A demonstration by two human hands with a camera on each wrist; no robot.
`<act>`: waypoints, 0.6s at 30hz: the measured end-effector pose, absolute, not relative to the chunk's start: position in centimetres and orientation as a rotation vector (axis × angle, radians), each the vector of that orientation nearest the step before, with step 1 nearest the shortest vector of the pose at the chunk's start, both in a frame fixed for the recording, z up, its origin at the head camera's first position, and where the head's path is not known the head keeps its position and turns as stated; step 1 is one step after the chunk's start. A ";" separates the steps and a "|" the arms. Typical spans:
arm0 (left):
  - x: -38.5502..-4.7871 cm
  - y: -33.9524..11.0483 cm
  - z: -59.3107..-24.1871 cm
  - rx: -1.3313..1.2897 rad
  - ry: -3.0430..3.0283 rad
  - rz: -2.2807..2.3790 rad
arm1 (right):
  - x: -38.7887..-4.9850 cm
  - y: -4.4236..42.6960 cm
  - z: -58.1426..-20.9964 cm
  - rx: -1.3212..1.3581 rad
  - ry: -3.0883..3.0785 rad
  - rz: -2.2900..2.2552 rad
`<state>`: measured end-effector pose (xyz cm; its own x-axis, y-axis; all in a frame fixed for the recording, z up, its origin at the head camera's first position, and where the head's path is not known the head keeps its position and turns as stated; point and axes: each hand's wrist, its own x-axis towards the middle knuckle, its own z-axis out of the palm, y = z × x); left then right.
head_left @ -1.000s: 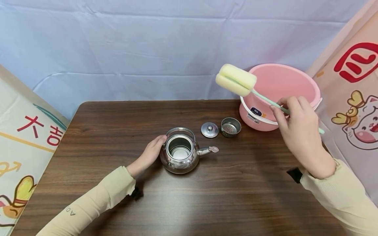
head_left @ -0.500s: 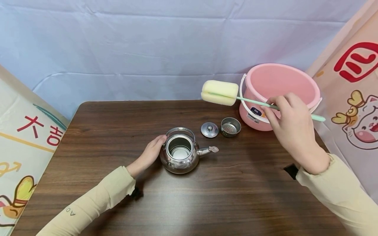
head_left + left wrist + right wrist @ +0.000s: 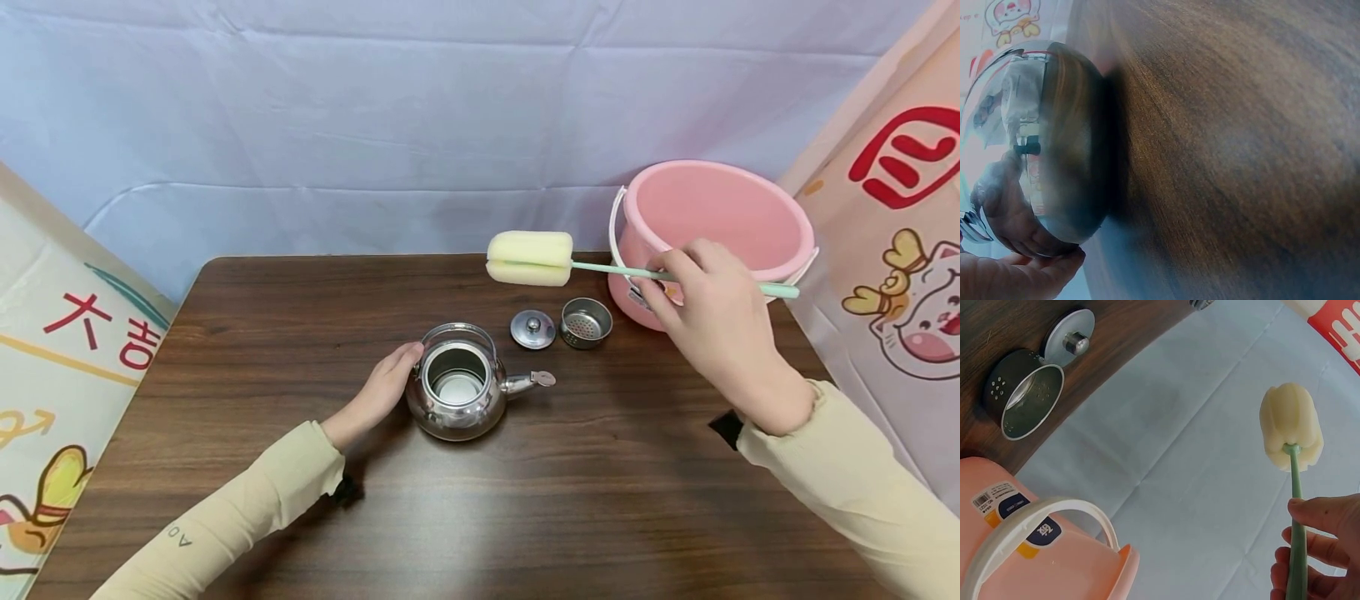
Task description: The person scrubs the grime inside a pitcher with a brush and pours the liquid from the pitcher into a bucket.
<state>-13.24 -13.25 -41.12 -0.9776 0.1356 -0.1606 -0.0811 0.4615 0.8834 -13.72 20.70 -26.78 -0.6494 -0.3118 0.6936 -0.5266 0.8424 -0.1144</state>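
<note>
A steel teapot [image 3: 457,421] with its top uncovered stands on the table, spout to the right. The left hand [image 3: 384,387] rests against its left side; in the left wrist view, fingers [image 3: 1054,270] touch the shiny body [image 3: 1075,144]. Above the table, the right hand [image 3: 712,321] pinches the green handle [image 3: 600,267] of a sponge brush, whose pale yellow head [image 3: 529,258] points left. The right wrist view shows thumb and fingers [image 3: 1329,537] round that handle, the sponge [image 3: 1291,422] beyond them.
Behind the teapot lie a small steel lid [image 3: 532,330] and a perforated strainer cup [image 3: 586,323]. A pink bucket [image 3: 645,242] with a white handle stands at the table's back right, partly behind the right hand. Cloth hangs along the back and sides.
The right hand has moved left and the brush has swung from slanting up to nearly level, its sponge lower and further left. The left hand and teapot have stayed put.
</note>
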 end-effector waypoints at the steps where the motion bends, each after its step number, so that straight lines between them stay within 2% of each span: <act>1: -13.3 -13.3 -41.1 0.049 2.503 1.527 | -13.8 20.6 -26.8 0.618 -2.319 0.401; 18: -13.3 -13.3 -41.1 0.055 2.517 1.511 | -13.8 18.8 -28.1 0.789 -2.288 0.380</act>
<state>-13.30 -13.29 -41.09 -0.9783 0.1366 -0.1556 -0.0730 0.4755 0.8767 -13.85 18.82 -28.09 -0.5864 -0.4336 0.6842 -0.6313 0.7739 -0.0507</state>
